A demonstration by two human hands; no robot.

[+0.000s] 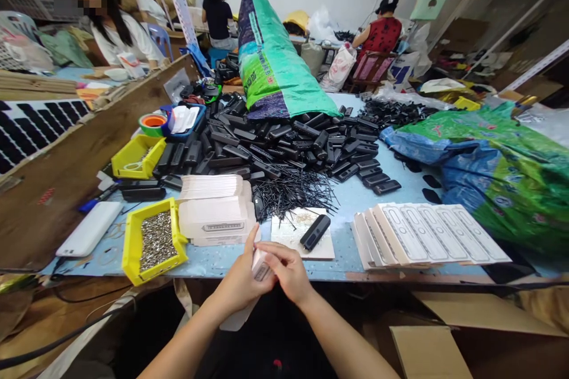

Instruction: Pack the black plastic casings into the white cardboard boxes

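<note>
White sheet: a pale sticker strip (259, 269) is pinched between both hands just off the near edge of the counter (382, 201), held up close to the eyes, I judge, so the small printed panel on it can be worked with the fingertips.
Left hand: the left hand (242, 278) is curled shut around the strip, thumb raised along its upper end, and steadies it from below.
Right hand: the right hand (288, 272) is closed onto the strip's top from the other side, fingers bent over the edge as if picking at it.
Tile: a light tile (302, 237) lies on the counter just beyond the strip, with one black remote case (315, 232) resting on it, kept close, it seems, as the piece in turn.
Stacks: a stack of pale sheets (216, 210) sits left of the tile, and a fanned row of sheets (431, 240) to its right, both within easy reach.
Yellow bin: a yellow bin of small metal parts (153, 243) stands left of the tile, by the counter's near edge.
Black ties: a heap of thin black strips (293, 189) lies just behind the tile.
Pile: a big pile of black cases (275, 142) spreads well behind the tile, at the foot of a tall green sack (271, 53), likely tipped out from it.
People: other people sit far behind the sack at their own places.
</note>
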